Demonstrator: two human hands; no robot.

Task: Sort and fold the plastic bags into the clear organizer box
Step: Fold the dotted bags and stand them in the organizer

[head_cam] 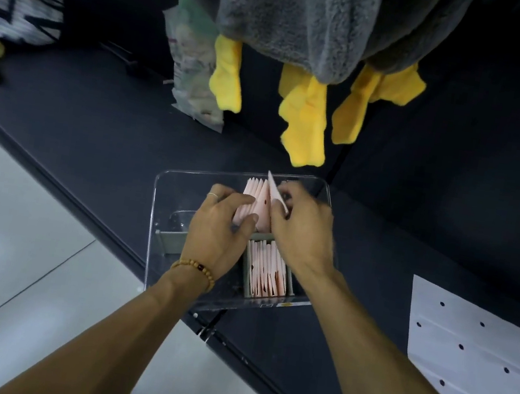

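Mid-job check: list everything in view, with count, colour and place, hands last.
clear organizer box: one, transparent, on the dark table edge
folded bags, far compartment: several, pink, upright
folded bags, near compartment: several, pink, upright
dotted sheet: one, white, flat on the right
plush toy: one, grey with yellow feet, behind the box
bag of items: one, clear, beside the plush
left hand: on the far pink stack
right hand: pinching one pale bag

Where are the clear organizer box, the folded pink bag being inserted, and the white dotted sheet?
clear organizer box [164, 196], head view, left wall.
folded pink bag [274, 189], head view, upper edge.
white dotted sheet [472, 350], head view, middle.
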